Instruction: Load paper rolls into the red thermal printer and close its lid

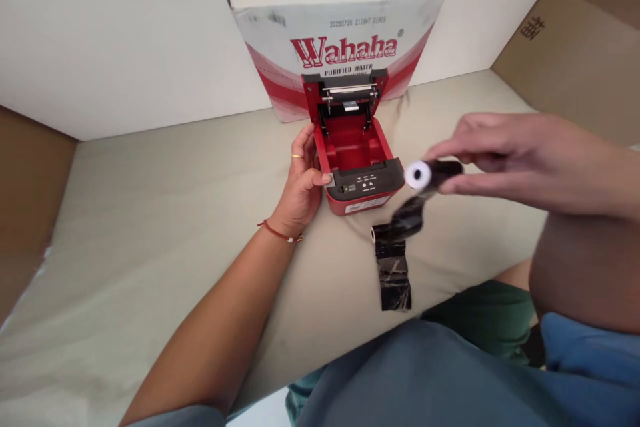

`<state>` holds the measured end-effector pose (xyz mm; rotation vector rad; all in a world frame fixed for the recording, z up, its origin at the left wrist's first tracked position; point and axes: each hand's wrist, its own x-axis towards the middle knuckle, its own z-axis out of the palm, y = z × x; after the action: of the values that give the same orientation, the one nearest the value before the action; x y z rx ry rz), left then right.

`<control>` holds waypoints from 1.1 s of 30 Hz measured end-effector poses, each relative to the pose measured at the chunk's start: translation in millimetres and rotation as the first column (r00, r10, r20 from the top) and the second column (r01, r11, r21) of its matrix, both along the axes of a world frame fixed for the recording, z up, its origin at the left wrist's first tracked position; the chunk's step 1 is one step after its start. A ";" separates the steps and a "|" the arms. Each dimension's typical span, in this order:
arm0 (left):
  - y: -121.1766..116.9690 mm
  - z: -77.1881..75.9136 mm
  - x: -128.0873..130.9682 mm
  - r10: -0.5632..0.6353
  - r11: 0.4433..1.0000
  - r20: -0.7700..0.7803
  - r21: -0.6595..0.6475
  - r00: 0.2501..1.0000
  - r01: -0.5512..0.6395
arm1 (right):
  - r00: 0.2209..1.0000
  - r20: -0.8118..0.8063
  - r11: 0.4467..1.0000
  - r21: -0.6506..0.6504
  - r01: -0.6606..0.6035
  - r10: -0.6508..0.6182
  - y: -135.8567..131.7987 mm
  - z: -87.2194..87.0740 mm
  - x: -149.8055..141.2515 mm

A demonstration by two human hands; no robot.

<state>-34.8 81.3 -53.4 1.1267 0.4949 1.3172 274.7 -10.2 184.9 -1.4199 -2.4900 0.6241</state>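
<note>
A small red printer (pixel 356 153) stands on the beige surface with its lid raised, showing an empty red bay. My left hand (pixel 301 181) grips the printer's left side, thumb on its front corner. My right hand (pixel 510 157) is raised to the right of the printer and pinches a black ribbon roll (pixel 433 173) with a white core. A strip of black ribbon (pixel 395 260) hangs from the roll down to the surface, where a second small white core lies at its left edge.
A white and red carton (pixel 345 27) printed "Wahaha" stands right behind the printer, against white boxes. Brown cardboard (pixel 575 40) leans at the right. My knees in green and blue cloth (pixel 450 360) fill the near right.
</note>
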 end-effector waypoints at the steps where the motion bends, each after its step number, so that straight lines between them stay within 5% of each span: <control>1: 0.0 -0.3 0.4 0.004 1.000 0.005 0.002 1.000 -0.004 | 1.000 0.013 1.000 0.012 -0.011 0.011 12.2 -1.7 -13.9; 6: 0.2 -1.7 2.4 -0.009 0.999 -0.008 0.049 1.000 0.009 | 0.989 0.104 0.969 0.236 0.077 -0.104 71.1 -47.1 -78.6; 9: 0.8 -2.5 2.8 -0.005 0.998 -0.026 0.057 1.000 0.007 | 0.951 0.256 0.962 0.250 0.108 -0.173 89.2 -66.0 -100.6; 20: -0.3 -3.1 3.7 -0.021 0.998 -0.033 0.054 0.999 0.023 | 0.875 0.440 0.972 0.199 0.123 -0.201 117.9 -90.1 -124.4; 23: 0.0 -2.9 3.9 -0.025 0.999 -0.028 0.038 0.999 0.026 | 0.921 0.369 0.984 0.163 0.067 -0.124 109.8 -82.9 -117.9; 28: -2.4 0.0 3.9 -0.009 0.999 -0.024 0.043 1.000 0.010 | 0.998 -0.042 0.967 0.247 0.058 -0.050 51.3 -65.8 -83.6; 33: -2.5 1.7 3.4 0.015 0.997 -0.080 0.082 0.997 -0.008 | 0.975 -0.158 0.877 0.475 -0.067 0.159 -13.5 -91.3 -53.9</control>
<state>-31.4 78.9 -51.7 1.2505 0.5111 1.3161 220.8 -23.7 93.6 -0.9875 -2.3617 0.1424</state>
